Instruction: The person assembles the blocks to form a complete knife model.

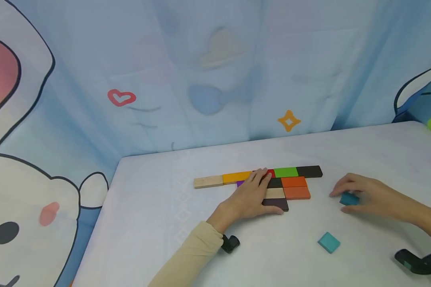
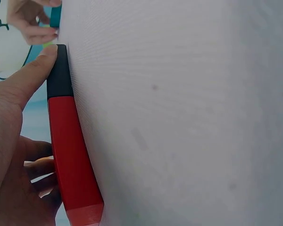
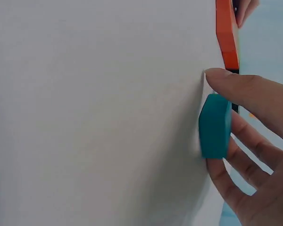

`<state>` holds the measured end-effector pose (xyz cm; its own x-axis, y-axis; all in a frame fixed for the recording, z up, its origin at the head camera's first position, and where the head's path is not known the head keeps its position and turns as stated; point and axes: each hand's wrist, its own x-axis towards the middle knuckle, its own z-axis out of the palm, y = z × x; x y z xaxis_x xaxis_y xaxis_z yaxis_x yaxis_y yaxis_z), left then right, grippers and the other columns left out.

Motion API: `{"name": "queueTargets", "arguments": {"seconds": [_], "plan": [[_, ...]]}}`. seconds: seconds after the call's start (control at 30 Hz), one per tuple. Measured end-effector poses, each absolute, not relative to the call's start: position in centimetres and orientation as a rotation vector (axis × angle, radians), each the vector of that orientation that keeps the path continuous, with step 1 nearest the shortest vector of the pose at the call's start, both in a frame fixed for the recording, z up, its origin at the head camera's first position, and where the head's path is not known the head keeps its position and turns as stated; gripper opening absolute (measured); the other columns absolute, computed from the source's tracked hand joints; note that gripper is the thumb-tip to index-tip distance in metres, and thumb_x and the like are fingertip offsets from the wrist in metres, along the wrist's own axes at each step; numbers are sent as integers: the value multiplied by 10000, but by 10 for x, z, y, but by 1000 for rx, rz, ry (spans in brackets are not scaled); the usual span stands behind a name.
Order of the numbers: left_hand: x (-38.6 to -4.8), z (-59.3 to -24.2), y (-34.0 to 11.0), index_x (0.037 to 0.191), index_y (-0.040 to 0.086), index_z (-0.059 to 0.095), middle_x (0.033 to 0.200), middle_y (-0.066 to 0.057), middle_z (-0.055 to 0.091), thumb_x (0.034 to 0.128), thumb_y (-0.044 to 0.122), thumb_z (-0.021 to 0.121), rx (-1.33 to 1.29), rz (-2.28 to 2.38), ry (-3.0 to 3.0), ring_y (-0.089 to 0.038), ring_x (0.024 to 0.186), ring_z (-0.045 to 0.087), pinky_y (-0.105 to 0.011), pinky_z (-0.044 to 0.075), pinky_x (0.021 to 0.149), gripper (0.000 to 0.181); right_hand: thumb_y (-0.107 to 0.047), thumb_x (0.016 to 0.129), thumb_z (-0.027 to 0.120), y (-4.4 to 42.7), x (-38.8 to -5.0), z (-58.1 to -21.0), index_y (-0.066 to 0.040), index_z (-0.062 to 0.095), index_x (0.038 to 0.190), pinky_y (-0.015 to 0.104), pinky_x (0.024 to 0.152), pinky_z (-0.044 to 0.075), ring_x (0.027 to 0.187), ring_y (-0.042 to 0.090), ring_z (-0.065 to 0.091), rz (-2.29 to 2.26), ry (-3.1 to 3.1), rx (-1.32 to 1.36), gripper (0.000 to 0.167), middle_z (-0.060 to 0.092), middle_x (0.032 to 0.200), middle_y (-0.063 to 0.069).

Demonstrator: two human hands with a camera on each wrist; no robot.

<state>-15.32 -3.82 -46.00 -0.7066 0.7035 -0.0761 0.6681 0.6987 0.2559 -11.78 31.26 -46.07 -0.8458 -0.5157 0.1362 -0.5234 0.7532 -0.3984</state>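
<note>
My left hand (image 1: 246,197) lies across flat coloured blocks set in touching rows, its fingers reaching the red block (image 1: 270,173) at the back. Its thumb touches the dark block (image 1: 275,204) at the front; a longer red block (image 2: 75,155) beside that one shows in the left wrist view. Part of the layout is hidden under the hand. On the right, my right hand (image 1: 370,195) is spread loosely around a teal block (image 3: 215,127) on the table. A gap shows between thumb and block in the right wrist view; fingertip contact is unclear.
A second teal block (image 1: 329,242) lies nearer the front. Natural wood (image 1: 208,182), yellow (image 1: 236,177), green (image 1: 286,172), black (image 1: 309,171) and orange (image 1: 296,193) blocks extend around the left hand. A printed curtain (image 1: 215,79) hangs behind the white table (image 1: 147,223).
</note>
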Motion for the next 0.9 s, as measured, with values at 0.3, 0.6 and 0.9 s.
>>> {"name": "queueTargets", "arguments": {"seconds": [0.3, 0.6, 0.9], "plan": [[-151, -459, -39, 1653, 29, 250, 1732, -121, 172, 942, 699, 627, 1100, 339, 2723, -289, 1592, 198, -345, 217, 1257, 1047, 7, 620, 974, 328, -100, -471, -164, 782, 1044, 145, 694, 515, 883, -57, 537, 645, -2842, 746, 497, 630, 1056, -126], [-151, -458, -41, 1653, 25, 243, 1731, -123, 173, 948, 691, 626, 1093, 351, 2716, -280, 1593, 192, -346, 206, 1261, 1043, 27, 616, 973, 302, -113, -462, -185, 788, 1097, 25, 833, 451, 929, 27, 619, 594, -2788, 798, 557, 694, 1066, -94], [-152, -460, -39, 1658, 29, 226, 1735, -129, 157, 947, 694, 625, 1107, 321, 2706, -281, 1597, 180, -335, 175, 1263, 1052, 34, 625, 975, 270, -138, -451, -92, 787, 1137, 195, 800, 575, 910, 197, 660, 587, -2723, 844, 559, 697, 1039, -29]]}}
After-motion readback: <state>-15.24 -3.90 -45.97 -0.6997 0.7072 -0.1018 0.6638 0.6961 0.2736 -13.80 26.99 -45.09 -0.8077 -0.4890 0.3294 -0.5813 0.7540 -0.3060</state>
